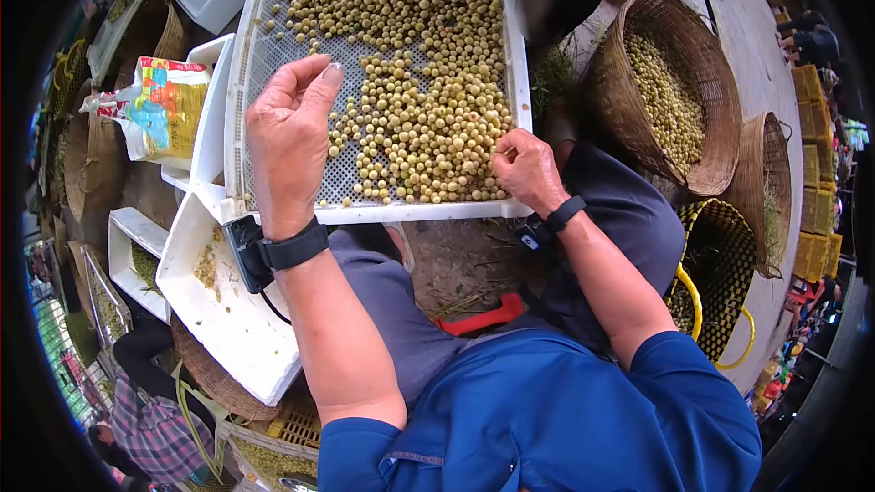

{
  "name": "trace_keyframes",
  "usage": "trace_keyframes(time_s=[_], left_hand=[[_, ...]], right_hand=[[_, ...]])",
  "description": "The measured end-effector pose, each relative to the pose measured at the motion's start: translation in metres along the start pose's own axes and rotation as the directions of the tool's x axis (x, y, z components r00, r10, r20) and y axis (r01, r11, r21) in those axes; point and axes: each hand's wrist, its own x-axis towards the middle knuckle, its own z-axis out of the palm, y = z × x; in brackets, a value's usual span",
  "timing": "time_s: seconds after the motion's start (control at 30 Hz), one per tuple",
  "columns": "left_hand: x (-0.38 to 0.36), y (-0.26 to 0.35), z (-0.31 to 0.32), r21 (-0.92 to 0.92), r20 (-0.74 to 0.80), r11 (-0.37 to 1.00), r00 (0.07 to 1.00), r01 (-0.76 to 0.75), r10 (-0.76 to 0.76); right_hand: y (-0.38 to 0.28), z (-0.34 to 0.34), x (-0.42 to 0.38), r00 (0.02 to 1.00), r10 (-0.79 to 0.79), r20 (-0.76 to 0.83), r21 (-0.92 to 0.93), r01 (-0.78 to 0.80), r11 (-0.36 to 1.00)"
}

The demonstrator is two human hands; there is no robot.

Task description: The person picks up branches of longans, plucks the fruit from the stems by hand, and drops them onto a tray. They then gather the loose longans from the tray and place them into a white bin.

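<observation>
Many small round yellow-green fruits [437, 123] lie in a white mesh tray [273, 50], piled over its middle and right. My left hand [293, 118] is raised above the tray's left side, fingers curled and thumb against the forefinger; whatever it may hold is too small to make out. At the front right corner my right hand [529, 169] is closed beside the fruits, its fingertips pinched together over the rim; their contents are hidden. Both wrists wear black straps.
A wicker basket [629, 82] of fruits stands at the right, near a black-and-yellow basket [720, 260]. On the left are a white foam box [246, 337] and a colourful bag [169, 109]. Another person in a checked shirt [155, 428] is at the lower left.
</observation>
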Motion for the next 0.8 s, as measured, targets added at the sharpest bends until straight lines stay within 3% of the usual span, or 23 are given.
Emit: trace_keyframes(time_s=[0.17, 0.3, 0.37, 0.43, 0.5, 0.57, 0.67, 0.8], left_hand=[[-0.001, 0.001, -0.005, 0.030, -0.001, 0.999, 1.000, -0.013, 0.013], [-0.003, 0.002, -0.010, 0.005, 0.006, 1.000, 1.000, -0.009, 0.009], [-0.004, 0.002, -0.012, -0.016, 0.004, 1.000, 1.000, 0.004, -0.003], [-0.004, 0.002, -0.013, -0.038, -0.024, 0.999, 0.999, -0.026, 0.025], [-0.005, 0.004, -0.012, -0.047, -0.021, 0.998, 0.999, -0.031, 0.030], [-0.006, 0.006, -0.010, -0.054, -0.018, 0.998, 0.999, -0.039, 0.038], [-0.008, 0.005, -0.010, -0.049, -0.003, 0.998, 1.000, -0.031, 0.031], [-0.008, 0.005, -0.014, -0.078, -0.016, 0.997, 1.000, -0.028, 0.027]], right_hand=[[-0.016, 0.019, 0.003, 0.994, -0.050, 0.097, 0.061, 0.044, 0.997], [-0.014, 0.027, 0.007, 0.989, -0.137, 0.049, -0.063, 0.140, 0.988], [-0.013, 0.019, 0.008, 0.998, -0.014, -0.062, 0.006, 0.014, 1.000], [-0.005, 0.015, 0.013, 0.997, 0.031, -0.071, 0.027, -0.029, 0.999], [-0.006, 0.014, 0.019, 0.984, -0.164, -0.069, -0.055, 0.160, 0.986], [-0.024, 0.020, 0.024, 0.979, -0.196, -0.050, -0.072, 0.192, 0.979], [-0.038, 0.042, 0.033, 0.938, -0.346, 0.020, -0.287, 0.336, 0.897], [-0.037, 0.064, 0.040, 0.929, -0.323, 0.182, -0.421, 0.371, 0.828]])
